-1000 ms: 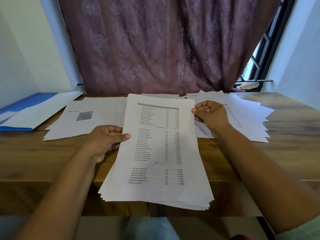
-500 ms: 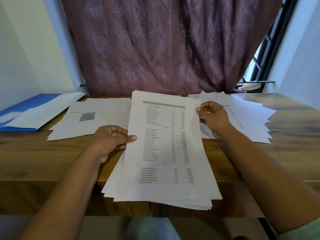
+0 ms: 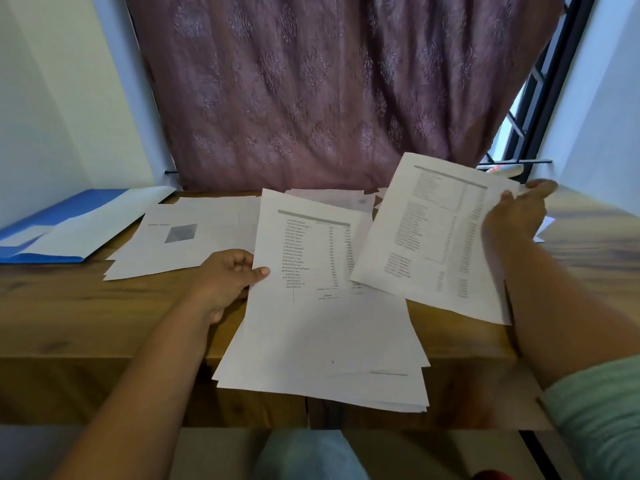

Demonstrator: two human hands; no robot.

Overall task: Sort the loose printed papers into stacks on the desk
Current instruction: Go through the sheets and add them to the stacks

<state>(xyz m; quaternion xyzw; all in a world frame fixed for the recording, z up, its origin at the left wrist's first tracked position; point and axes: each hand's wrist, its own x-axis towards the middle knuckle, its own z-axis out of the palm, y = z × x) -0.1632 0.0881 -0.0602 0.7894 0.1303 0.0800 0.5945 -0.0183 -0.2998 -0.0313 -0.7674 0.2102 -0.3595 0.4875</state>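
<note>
Wooden desk [image 3: 86, 317], curtain [image 3: 329, 91] behind. Left hand [image 3: 225, 278] pinches the unsorted bundle [image 3: 322, 334] at its edge, steadying it. Right hand [image 3: 516, 216] grips one sheet [image 3: 433, 237], lifted rightward, likely bound for the right stack, mostly hidden.

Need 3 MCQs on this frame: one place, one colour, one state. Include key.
1. Where does the folder lie?
A. desk's far left
B. desk's far right
C. on the person's lap

2. What colour is the curtain?
A. green
B. dusky purple
C. yellow

3. What is the right hand doing?
A. resting flat on the desk
B. holding one lifted sheet
C. hanging empty

Key: 1 A, it sits by the left wall. 2 B, patterned purple cloth behind the desk. 3 B, the sheet is raised apart from the stack that the left hand grips.
</note>
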